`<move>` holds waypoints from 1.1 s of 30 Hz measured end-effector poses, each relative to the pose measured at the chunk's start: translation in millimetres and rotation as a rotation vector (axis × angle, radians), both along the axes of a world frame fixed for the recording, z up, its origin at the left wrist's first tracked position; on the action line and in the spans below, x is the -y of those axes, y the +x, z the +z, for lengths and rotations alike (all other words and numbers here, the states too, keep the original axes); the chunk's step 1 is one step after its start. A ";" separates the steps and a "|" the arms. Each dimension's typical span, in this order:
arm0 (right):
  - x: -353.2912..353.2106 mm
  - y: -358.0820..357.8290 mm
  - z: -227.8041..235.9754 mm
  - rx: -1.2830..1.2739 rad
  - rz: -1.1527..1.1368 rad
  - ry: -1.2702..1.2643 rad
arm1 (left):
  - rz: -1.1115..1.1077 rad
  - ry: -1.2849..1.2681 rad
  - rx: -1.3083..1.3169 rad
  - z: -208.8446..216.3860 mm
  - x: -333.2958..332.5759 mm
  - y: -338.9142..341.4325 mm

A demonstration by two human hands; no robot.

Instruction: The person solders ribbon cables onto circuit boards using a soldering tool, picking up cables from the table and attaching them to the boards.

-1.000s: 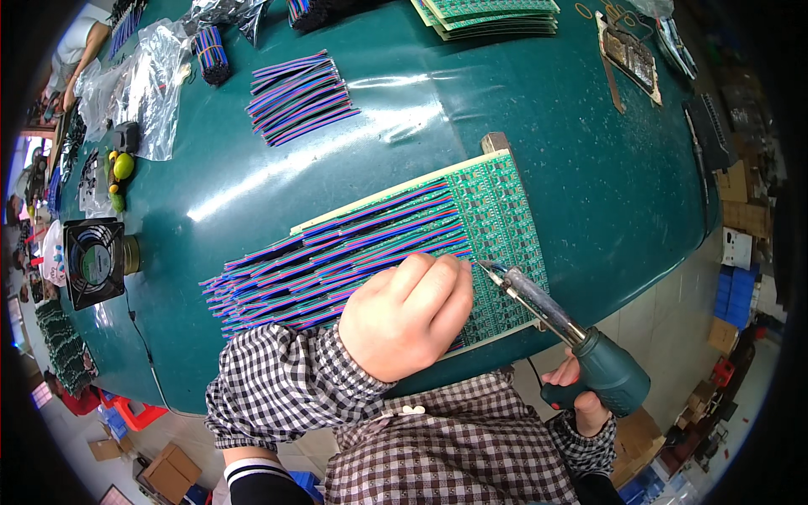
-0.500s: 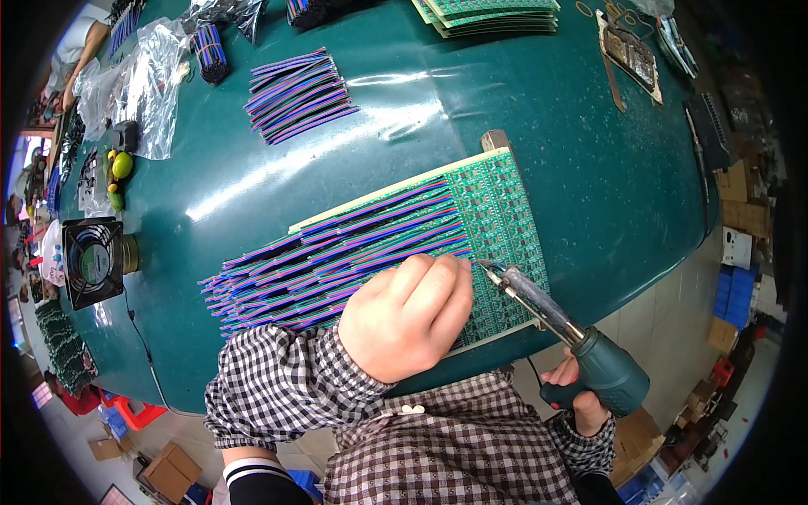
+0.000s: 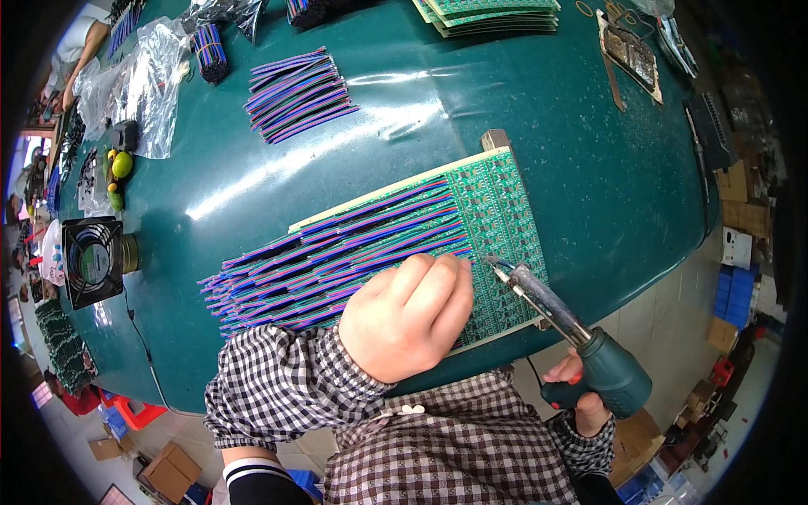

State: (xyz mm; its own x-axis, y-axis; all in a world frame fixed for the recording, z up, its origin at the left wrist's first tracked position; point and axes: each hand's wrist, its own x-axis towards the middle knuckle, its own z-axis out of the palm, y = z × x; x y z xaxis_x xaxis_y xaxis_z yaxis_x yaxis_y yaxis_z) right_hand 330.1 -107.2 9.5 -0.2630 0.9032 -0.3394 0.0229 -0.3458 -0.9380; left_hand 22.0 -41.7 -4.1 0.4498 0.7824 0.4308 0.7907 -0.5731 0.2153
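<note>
Head view shows a dark green table (image 3: 589,168) with a shiny, slightly wrinkled cover, bending with the lens. At the upper left of the frame lie clear plastic bags (image 3: 143,84), a bundle of coloured wires (image 3: 296,94) beside them, and lower on the left edge a small black fan (image 3: 93,261). At the top centre is a stack of green boards (image 3: 488,15). At the right edge, past the table, I see a pale floor with cardboard boxes (image 3: 736,194) and blue crates (image 3: 730,295).

In the middle lies a green circuit panel (image 3: 497,210) with rows of coloured ribbon wires (image 3: 337,252) laid over its left part. The left hand (image 3: 408,316) is curled, fingers bent down, pressing on the wires at the lower edge of the panel. The right hand (image 3: 576,391), in the lower right, grips the dark green handle of a soldering iron (image 3: 555,316); its tip touches the panel just right of the left fingers.

Compared with one second ago, almost nothing differs: both hands, the iron and the panel keep the same places.
</note>
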 end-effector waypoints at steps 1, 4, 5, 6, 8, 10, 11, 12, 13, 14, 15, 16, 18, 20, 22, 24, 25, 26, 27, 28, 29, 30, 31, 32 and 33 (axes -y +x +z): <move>-1.6 -2.0 1.9 0.000 0.000 -0.001 | 0.001 0.007 -0.002 -0.5 0.2 0.2; -4.3 -5.8 6.6 0.050 -0.004 -0.012 | 0.002 0.010 -0.013 -0.4 1.0 0.6; -2.5 -2.2 3.9 0.030 0.002 -0.016 | 0.002 0.010 -0.012 -0.7 1.1 0.8; -1.2 -0.2 2.5 0.007 0.008 -0.021 | 0.007 0.022 -0.016 -1.1 1.4 1.3; -0.4 -0.8 4.4 -0.006 -0.005 -0.062 | 0.013 0.033 -0.020 0.7 2.7 2.8; 0.2 -0.5 4.9 -0.019 -0.018 -0.104 | 0.052 -0.052 -0.011 6.4 4.9 4.9; 0.6 0.3 4.4 -0.024 -0.017 -0.115 | 0.052 -0.052 -0.011 7.1 4.8 4.8; 0.5 0.2 4.3 -0.030 -0.017 -0.126 | 0.050 -0.060 -0.007 7.3 4.5 4.9; 0.1 -3.4 3.9 -0.030 -0.019 -0.126 | 0.047 -0.067 -0.003 7.2 4.3 5.0; -1.3 -10.7 3.6 -0.065 -0.108 -0.081 | 0.046 -0.067 -0.002 5.1 3.4 4.7; -2.4 -15.1 3.6 -0.101 -0.194 -0.035 | 0.035 -0.024 -0.002 1.8 2.4 3.5; -1.7 -15.0 3.0 -0.101 -0.194 -0.035 | 0.024 0.018 -0.001 -0.1 1.8 2.8; 0.3 -14.0 0.7 -0.118 -0.200 -0.034 | 0.024 0.021 0.000 -0.5 1.6 2.5; 0.3 -13.5 0.1 -0.118 -0.195 -0.030 | 0.023 0.024 0.002 -0.9 1.4 2.5; 0.8 -12.5 -0.8 -0.119 -0.189 -0.026 | 0.024 0.023 -0.002 -0.5 1.4 2.5; 2.2 -11.5 -1.9 -0.117 -0.185 -0.019 | 0.023 0.026 -0.002 -0.5 1.5 2.8; 2.2 -12.5 -1.6 -0.117 -0.186 -0.019 | 0.022 0.030 -0.003 -0.7 1.4 3.0; 1.9 -14.5 -0.8 -0.122 -0.200 -0.018 | 0.021 0.030 -0.002 -1.0 1.5 3.2; 1.4 -15.9 0.3 -0.129 -0.212 -0.017 | 0.021 0.029 -0.006 -0.8 1.9 2.7; 1.3 -13.7 2.0 -0.129 -0.210 -0.018 | 0.021 0.028 -0.010 -0.6 2.4 2.3; 1.6 -8.9 4.0 -0.085 -0.121 -0.067 | 0.023 0.027 -0.011 -0.5 2.9 2.1; 2.1 -4.9 5.1 -0.040 -0.035 -0.116 | 0.023 0.027 -0.011 -0.3 2.8 2.3; 2.9 -2.4 4.1 -0.040 -0.035 -0.116 | 0.023 0.027 -0.012 -0.4 2.8 2.4; 3.8 -0.4 1.9 -0.050 -0.029 -0.107 | 0.023 0.027 -0.011 -1.1 2.8 2.6; 4.1 0.5 0.8 -0.059 -0.025 -0.098 | 0.021 0.031 -0.007 -1.9 2.4 3.0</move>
